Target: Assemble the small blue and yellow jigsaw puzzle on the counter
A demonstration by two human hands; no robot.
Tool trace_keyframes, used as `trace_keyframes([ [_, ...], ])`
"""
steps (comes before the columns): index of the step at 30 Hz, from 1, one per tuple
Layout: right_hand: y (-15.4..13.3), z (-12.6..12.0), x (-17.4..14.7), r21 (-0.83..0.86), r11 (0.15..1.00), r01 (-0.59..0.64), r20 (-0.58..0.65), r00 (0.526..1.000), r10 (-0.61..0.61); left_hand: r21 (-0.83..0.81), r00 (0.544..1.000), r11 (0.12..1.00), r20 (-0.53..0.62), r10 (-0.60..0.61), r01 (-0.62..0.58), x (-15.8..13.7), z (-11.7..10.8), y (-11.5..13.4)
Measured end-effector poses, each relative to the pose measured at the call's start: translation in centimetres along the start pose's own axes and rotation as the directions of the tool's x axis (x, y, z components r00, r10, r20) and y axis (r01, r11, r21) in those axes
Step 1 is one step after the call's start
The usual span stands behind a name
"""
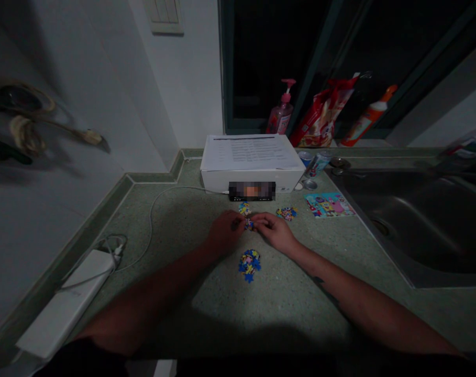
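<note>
My left hand (227,230) and my right hand (275,231) meet over the counter, fingertips pinched at a small cluster of colourful jigsaw puzzle pieces (249,225). Both hands are closed on pieces there, though the exact pieces are partly hidden by the fingers. Just beyond the fingertips lies a pale yellow and blue group of pieces (244,208). Another loose pile (287,213) is to the right of my right hand. Nearer to me sits a larger heap of mostly blue and yellow pieces (249,263).
A phone (252,198) leans against a white box (214,180) with a printed sheet on top. A picture card (329,204) lies beside the sink (430,225). At left is a white power strip (70,301) with cables. Bottles and a red bag (324,115) stand by the window.
</note>
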State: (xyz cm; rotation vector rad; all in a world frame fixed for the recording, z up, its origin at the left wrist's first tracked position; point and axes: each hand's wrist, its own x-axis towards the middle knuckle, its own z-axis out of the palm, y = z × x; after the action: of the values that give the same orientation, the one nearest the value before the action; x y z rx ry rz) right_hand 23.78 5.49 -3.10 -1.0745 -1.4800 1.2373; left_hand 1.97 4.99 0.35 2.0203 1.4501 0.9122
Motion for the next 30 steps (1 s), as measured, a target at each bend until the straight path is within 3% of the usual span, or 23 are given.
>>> trace_keyframes([
  [5, -0.4, 0.0, -0.2, 0.032, 0.999, 0.04, 0.049, 0.998, -0.041, -0.004, 1.0, 1.0, 0.014, 0.003, -0.003, 0.1, 0.0, 0.0],
  [13, -1.0, 0.1, -0.4, -0.105, 0.991, 0.077, 0.015, 0.997, -0.076, -0.019, 0.998, 1.0, 0.057, 0.026, -0.025, 0.1, -0.1, 0.1],
  [19, -1.4, -1.5, -0.7, -0.175, 0.982, 0.065, 0.017, 0.998, -0.063, -0.003, 1.0, 0.999, -0.001, -0.032, 0.032, 0.0, -0.7, -0.3],
  [25, -1.2, -2.7, -0.3, -0.266, 0.962, 0.056, -0.066, 0.995, -0.076, 0.162, 0.989, 0.981, 0.117, 0.087, -0.105, -0.7, -1.3, 0.6],
  [30, -0.7, -3.8, 0.2, -0.447, 0.89, 0.083, -0.145, 0.976, -0.164, 0.242, 0.977, 0.956, 0.174, 0.124, -0.165, -1.3, -1.6, 1.4],
])
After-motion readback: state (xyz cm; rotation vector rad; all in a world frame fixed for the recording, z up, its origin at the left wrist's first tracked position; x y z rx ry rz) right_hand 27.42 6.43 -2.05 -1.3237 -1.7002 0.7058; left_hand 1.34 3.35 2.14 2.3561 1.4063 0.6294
